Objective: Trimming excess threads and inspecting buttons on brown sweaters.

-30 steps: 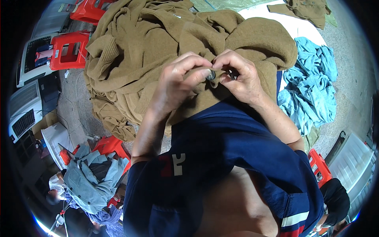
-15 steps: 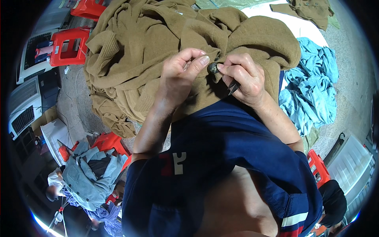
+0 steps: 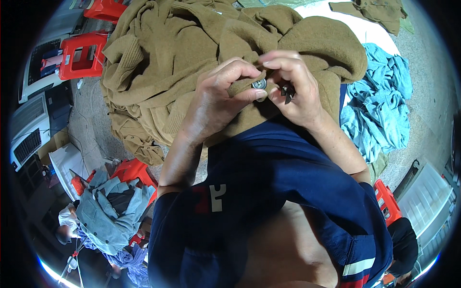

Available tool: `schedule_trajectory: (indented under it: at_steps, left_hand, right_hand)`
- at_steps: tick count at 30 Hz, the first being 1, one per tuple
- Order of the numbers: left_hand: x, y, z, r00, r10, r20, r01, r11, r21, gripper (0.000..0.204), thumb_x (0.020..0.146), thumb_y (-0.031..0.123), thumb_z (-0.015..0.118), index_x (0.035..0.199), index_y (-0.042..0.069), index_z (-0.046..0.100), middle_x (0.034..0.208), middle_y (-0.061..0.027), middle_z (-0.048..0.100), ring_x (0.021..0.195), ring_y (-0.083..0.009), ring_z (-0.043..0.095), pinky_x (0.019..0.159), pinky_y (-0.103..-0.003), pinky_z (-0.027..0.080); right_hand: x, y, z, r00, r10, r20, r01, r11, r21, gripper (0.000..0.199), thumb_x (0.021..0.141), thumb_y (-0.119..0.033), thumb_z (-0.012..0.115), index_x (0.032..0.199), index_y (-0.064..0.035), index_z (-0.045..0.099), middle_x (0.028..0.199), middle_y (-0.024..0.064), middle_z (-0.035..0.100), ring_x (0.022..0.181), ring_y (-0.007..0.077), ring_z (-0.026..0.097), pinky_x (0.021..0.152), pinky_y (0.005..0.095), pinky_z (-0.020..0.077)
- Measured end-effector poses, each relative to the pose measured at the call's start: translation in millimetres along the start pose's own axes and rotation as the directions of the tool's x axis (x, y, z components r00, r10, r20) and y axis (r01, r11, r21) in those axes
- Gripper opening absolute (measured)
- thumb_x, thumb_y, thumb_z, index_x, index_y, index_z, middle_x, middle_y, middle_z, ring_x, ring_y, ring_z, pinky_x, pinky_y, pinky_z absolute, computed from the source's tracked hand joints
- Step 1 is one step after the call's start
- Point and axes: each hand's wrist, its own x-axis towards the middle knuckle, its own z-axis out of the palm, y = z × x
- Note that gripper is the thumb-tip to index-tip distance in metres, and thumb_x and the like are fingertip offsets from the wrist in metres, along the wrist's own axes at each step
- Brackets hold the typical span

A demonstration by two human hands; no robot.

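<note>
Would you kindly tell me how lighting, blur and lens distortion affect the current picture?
Head view: black corners, straight edges bending toward the rim; same view: right hand partly blurred, button fairly clear; same view: white surface at top right looks washed out, shadow darkens the blue shirt.

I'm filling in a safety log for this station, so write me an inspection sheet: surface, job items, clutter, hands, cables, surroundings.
Surface: brown knit garments heaped before the person; what supports them is mostly hidden.
Job's things: dark round button against the brown knit; small dark pointed tool, exact kind unclear.
Clutter: crumpled light-blue garments at right.
Left hand: thumb and index finger pinching at the button.
Right hand: fingers curled around the tool, fingertips partly blurred.
Cables: thin cable on the floor at left.
Surroundings: red stool at left; grey-blue jacket at lower left.
</note>
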Motion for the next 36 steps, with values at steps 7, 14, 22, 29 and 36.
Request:
schedule_trajectory:
  at_steps: [7,14,22,29,36]
  left_hand:
    - [-2,-1,-1,0.990,0.138,-0.015,-0.135,0.983,0.128,0.030,0.073,0.007,0.078,0.095,0.004,0.058,0.093,-0.0104,0.065,0.084,-0.0224,0.066,0.069,-0.031,0.053]
    - [-3,-5,5,0.949,0.312,-0.049,-0.299,0.938,0.177,0.030,0.072,-0.004,0.072,0.096,0.005,0.056,0.091,-0.0144,0.063,0.077,-0.0294,0.064,0.064,-0.033,0.053]
    - [1,-14,8,0.885,0.464,0.051,-0.453,0.827,0.334,0.032,0.072,-0.006,0.065,0.100,0.003,0.053,0.090,-0.0151,0.059,0.076,-0.0303,0.060,0.059,-0.036,0.051]
    - [2,-25,15,0.836,0.549,0.012,-0.521,0.787,0.330,0.034,0.069,-0.008,0.063,0.100,0.001,0.053,0.089,-0.0150,0.058,0.073,-0.0285,0.059,0.057,-0.033,0.049]
    - [1,-24,24,0.750,0.657,-0.071,-0.533,0.666,0.522,0.031,0.070,-0.006,0.065,0.099,-0.001,0.055,0.090,-0.0139,0.059,0.067,-0.0253,0.059,0.055,-0.031,0.049]
  right_hand:
    - [2,6,-9,0.991,0.064,0.115,-0.063,0.998,-0.018,0.026,0.068,0.007,0.067,0.088,-0.0043,0.056,0.081,0.0052,0.059,0.068,0.0161,0.061,0.058,0.0283,0.0487]
    - [-3,6,-3,0.993,0.117,0.010,-0.117,0.992,0.049,0.022,0.067,0.006,0.065,0.082,-0.0058,0.054,0.071,0.0013,0.054,0.061,0.0085,0.053,0.053,0.0239,0.0418]
    - [-4,9,1,0.932,0.363,0.018,-0.348,0.876,0.333,0.027,0.071,0.008,0.059,0.093,-0.0061,0.053,0.077,-0.0045,0.050,0.066,0.0006,0.045,0.058,0.0182,0.0380]
    - [-6,14,-4,0.967,0.253,0.033,-0.254,0.947,0.198,0.021,0.069,0.008,0.058,0.083,-0.0057,0.049,0.075,-0.0035,0.045,0.061,0.0029,0.039,0.055,0.0201,0.0327]
    - [-3,9,2,0.994,0.042,-0.102,-0.036,0.998,0.057,0.015,0.070,0.004,0.060,0.078,-0.0053,0.050,0.066,0.0027,0.051,0.053,0.0082,0.049,0.048,0.0259,0.0401]
